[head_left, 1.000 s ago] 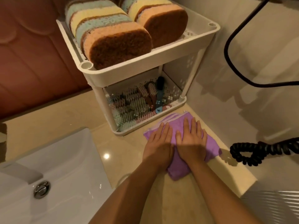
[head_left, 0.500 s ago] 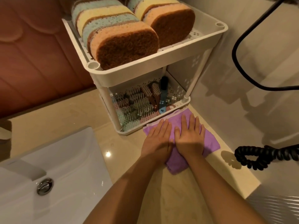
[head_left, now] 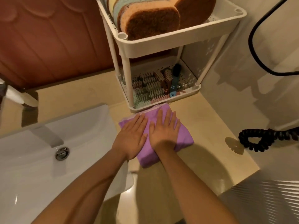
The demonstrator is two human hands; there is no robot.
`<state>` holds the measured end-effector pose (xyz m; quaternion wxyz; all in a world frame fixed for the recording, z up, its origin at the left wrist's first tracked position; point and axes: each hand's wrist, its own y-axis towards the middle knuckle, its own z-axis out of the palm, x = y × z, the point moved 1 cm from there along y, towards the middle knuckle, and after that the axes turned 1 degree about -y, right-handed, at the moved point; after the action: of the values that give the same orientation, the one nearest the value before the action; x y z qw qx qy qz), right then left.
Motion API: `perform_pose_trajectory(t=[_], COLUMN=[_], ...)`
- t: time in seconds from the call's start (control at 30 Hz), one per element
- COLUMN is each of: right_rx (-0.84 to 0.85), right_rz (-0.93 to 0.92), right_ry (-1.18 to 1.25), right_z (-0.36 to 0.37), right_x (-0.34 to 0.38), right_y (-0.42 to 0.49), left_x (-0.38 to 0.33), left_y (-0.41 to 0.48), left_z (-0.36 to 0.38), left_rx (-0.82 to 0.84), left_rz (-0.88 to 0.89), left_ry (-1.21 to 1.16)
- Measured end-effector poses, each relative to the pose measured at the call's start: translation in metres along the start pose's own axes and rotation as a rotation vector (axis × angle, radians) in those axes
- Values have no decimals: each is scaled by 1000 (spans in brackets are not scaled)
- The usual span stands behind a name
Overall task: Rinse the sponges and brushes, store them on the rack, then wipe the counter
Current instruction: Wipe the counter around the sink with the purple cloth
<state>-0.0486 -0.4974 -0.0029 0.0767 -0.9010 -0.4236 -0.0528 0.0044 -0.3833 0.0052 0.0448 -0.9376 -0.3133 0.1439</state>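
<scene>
Pressing flat on the purple cloth (head_left: pixel 184 137) with left grip (head_left: pixel 131 136) and right grip (head_left: pixel 165 131), both released, fingers straight, side by side near the tabletop's (head_left: pixel 210 120) back edge, right against the rack's (head_left: pixel 161 44) base. Stored already: sponges (head_left: pixel 150 21) on the top tier, brushes (head_left: pixel 152 83) on the bottom. Could shove the light rack askew by pushing further forward; could snag the coiled cord (head_left: pixel 265 132) near the right edge by sweeping right.

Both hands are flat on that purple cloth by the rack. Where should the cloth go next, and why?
Probably slide it rightward. The left hand and right hand press the purple cloth flat; its far edge meets the rack, the sink lies just left, and bare counter stretches to the right.
</scene>
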Motion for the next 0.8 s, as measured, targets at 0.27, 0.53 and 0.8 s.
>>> perform_pose_trajectory(t=[0.27,0.53,0.8], right_rx=[42,-22,112], right_rz=[-130,-67,-34], right_ry=[-16,-9,60], right_z=[8,17,13], right_x=[18,9,9], right_y=[-38,-91,-156], left_x=[1,-17,-18], left_y=[-53,-100,-158], left_z=[5,18,32], left_rx=[11,31,78], left_rz=[-131,-140,-85], left_ry=[-37,-105,-214])
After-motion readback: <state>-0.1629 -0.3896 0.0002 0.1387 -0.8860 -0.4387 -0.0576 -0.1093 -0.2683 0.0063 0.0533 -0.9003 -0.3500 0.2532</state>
